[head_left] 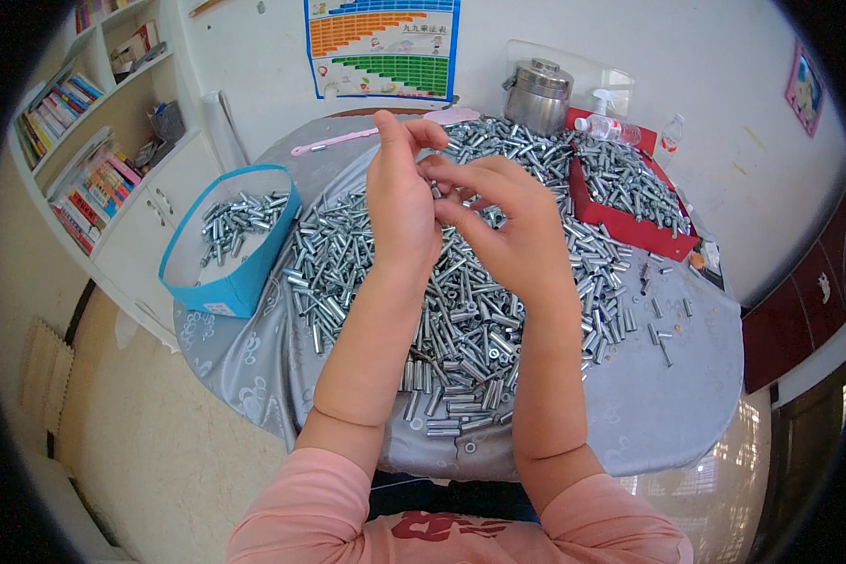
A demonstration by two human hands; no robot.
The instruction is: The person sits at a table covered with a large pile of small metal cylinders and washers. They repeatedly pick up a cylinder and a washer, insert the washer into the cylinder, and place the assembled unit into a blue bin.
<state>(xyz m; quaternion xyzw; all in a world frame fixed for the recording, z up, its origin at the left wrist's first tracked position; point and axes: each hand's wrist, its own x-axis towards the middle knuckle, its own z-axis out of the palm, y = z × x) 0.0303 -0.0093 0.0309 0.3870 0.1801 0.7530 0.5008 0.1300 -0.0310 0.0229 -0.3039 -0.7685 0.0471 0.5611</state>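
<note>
My left hand point(400, 190) is raised over the table with its thumb up and its fingers curled towards my right hand point(511, 218). The two hands meet at the fingertips. Between the fingers of my right hand shows the end of a small metal part point(435, 189); most of it is hidden. Whether my left fingers also grip something cannot be made out. Below both hands spreads a large heap of shiny metal sleeves and bolts point(465, 282). Loose sleeves point(444, 426) and a washer point(470, 447) lie at its near edge.
A blue fabric bin point(254, 282) with metal pieces stands left. To the right, a red box point(631, 229) holds more metal parts. Behind are a steel canister point(539, 99), plastic bottles point(620, 131) and a pink fly swatter point(345, 139). A grey cloth point(663, 416) covers the table.
</note>
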